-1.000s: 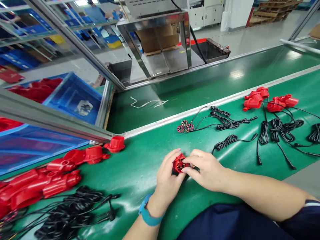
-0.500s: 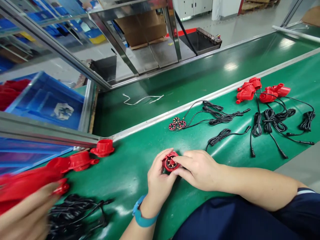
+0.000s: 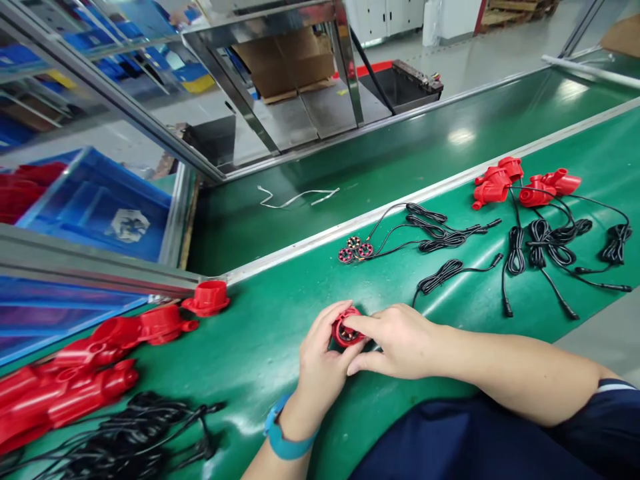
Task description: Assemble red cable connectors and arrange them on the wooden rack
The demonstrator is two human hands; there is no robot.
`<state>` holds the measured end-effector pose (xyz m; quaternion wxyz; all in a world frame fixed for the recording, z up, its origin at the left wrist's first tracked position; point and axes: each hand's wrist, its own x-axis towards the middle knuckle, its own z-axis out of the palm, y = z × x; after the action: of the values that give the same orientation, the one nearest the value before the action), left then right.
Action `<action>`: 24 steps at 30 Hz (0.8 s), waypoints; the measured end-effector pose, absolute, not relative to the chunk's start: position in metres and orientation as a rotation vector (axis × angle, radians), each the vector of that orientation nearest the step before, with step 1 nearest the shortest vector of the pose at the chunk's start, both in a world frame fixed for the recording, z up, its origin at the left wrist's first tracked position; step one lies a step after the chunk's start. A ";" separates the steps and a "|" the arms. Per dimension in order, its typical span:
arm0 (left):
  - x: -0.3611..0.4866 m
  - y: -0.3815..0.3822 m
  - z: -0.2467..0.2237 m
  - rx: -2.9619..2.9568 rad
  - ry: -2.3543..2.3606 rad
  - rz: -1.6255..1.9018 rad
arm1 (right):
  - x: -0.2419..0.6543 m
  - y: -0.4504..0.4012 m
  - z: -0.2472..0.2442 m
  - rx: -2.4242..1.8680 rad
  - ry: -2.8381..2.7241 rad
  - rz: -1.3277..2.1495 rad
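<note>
Left hand (image 3: pixel 323 355) gripped red housing (image 3: pixel 338 325) | right hand (image 3: pixel 404 341), thumb apart, held forefinger against coil ring (image 3: pixel 345 333) | seating, I reckoned | next wanted level pressure

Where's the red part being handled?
In the head view, below and slightly right of centre: the red part sits in the left hand, the right hand touching it.

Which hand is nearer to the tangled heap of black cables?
Left. The left hand, holding a red housing, is right of the cable heap; the right hand is farther right, touching that housing.
</note>
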<state>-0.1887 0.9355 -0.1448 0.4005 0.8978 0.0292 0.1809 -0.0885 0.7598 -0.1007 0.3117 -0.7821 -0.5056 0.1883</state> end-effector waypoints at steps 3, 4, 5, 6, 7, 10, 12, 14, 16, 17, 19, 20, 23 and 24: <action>-0.188 0.935 -0.142 2.282 0.055 0.441 | -0.088 0.760 -0.103 -2.015 -1.358 0.450; -0.188 0.935 -0.141 2.285 0.054 0.437 | -0.088 0.760 -0.102 -2.004 -1.370 0.440; -0.188 0.935 -0.140 2.291 0.055 0.432 | -0.088 0.760 -0.102 -2.003 -1.383 0.433; -0.188 0.934 -0.140 2.299 0.056 0.426 | -0.089 0.760 -0.101 -2.010 -1.399 0.430; -0.188 0.934 -0.140 2.309 0.057 0.422 | -0.089 0.759 -0.099 -2.026 -1.421 0.426; -0.187 0.934 -0.142 2.339 0.067 0.436 | -0.091 0.759 -0.096 -2.113 -1.520 0.409; -0.186 0.934 -0.144 2.357 0.071 0.441 | -0.092 0.758 -0.095 -2.176 -1.585 0.403; -0.186 0.934 -0.145 2.369 0.073 0.415 | -0.092 0.758 -0.095 -2.205 -1.622 0.414; -0.187 0.934 -0.145 2.358 0.081 0.386 | -0.091 0.758 -0.096 -2.189 -1.621 0.437; -0.187 0.935 -0.145 2.343 0.093 0.374 | -0.091 0.758 -0.097 -2.167 -1.605 0.441; -0.188 0.935 -0.144 2.298 0.135 0.352 | -0.091 0.757 -0.100 -2.106 -1.555 0.407; -0.188 0.935 -0.143 2.270 0.166 0.338 | -0.091 0.756 -0.102 -2.078 -1.518 0.366; -0.189 0.934 -0.145 2.162 0.250 0.293 | -0.091 0.756 -0.106 -2.041 -1.365 0.215; -0.190 0.933 -0.146 2.123 0.268 0.279 | -0.091 0.756 -0.107 -2.038 -1.312 0.176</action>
<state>-0.1898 0.9334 -0.1457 0.4723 0.8672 0.1094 0.1139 -0.0909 0.7562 -0.1070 0.3483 -0.7860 -0.5062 0.0678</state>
